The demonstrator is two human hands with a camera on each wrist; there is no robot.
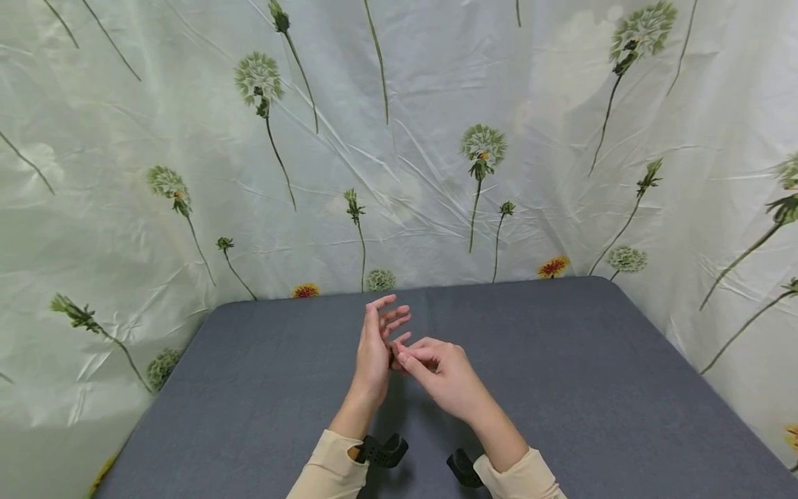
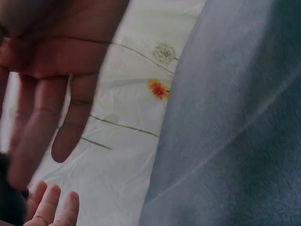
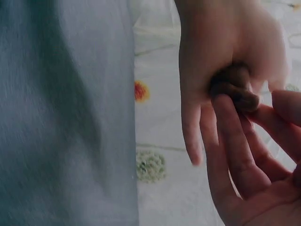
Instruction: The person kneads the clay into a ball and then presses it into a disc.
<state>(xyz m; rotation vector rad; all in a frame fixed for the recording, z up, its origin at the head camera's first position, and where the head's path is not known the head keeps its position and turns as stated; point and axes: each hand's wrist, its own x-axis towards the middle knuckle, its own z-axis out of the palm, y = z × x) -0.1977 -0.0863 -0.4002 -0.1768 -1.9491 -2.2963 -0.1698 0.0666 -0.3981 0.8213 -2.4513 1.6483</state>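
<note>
My left hand (image 1: 377, 339) is raised upright above the grey table (image 1: 561, 360), fingers spread and nearly straight, holding nothing. My right hand (image 1: 436, 371) is beside it with loosely bent fingers, and its thumb and fingertips touch the left palm near the thumb's base. In the right wrist view, the right hand (image 3: 244, 174) reaches its fingers up to a dark, shadowed fold in the palm of the left hand (image 3: 225, 42); no object shows there. In the left wrist view, the left hand (image 2: 47, 94) hangs open over the right fingertips (image 2: 51, 207).
The table is covered in grey cloth (image 2: 235, 141) and shows nothing but the hands. A pale sheet printed with dandelions (image 1: 436, 138) hangs round its back and sides. Black wrist mounts (image 1: 383, 450) sit on both cream sleeves.
</note>
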